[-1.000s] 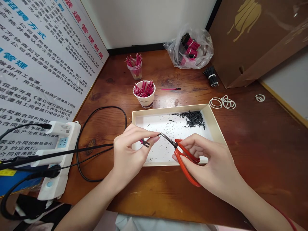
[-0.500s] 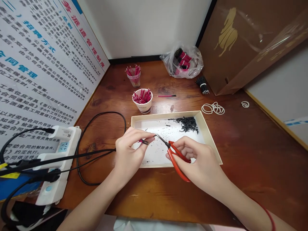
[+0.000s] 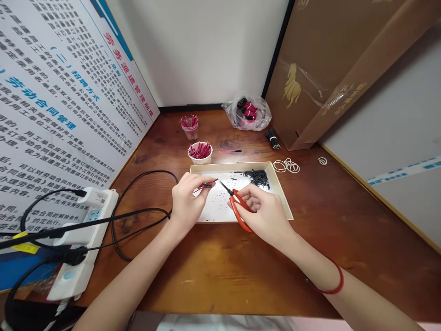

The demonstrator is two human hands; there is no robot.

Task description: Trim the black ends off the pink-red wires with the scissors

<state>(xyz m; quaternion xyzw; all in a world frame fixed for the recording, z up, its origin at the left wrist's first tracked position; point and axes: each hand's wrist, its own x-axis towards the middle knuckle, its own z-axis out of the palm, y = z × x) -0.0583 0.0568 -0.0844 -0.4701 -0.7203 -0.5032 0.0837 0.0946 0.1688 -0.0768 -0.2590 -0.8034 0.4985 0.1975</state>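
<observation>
On the table [image 3: 210,271], the tray [image 3: 223,168] lies before me: left hand [image 3: 189,198] at its left, holding wires [image 3: 206,185]; right hand [image 3: 265,210] at its right, with scissors [image 3: 232,193]. Clippings [image 3: 257,178] lie in its far right corner. Behind it stands a paper cup [image 3: 200,161], a plastic cup [image 3: 190,133] farther back. Rear right: a plastic bag [image 3: 260,121], then a bundle [image 3: 273,139] beside a carton [image 3: 310,87]. Rubber bands [image 3: 292,166] lie right of my tray; left lie a cable loop [image 3: 151,171] and, beyond it, a power strip [image 3: 65,281].
</observation>
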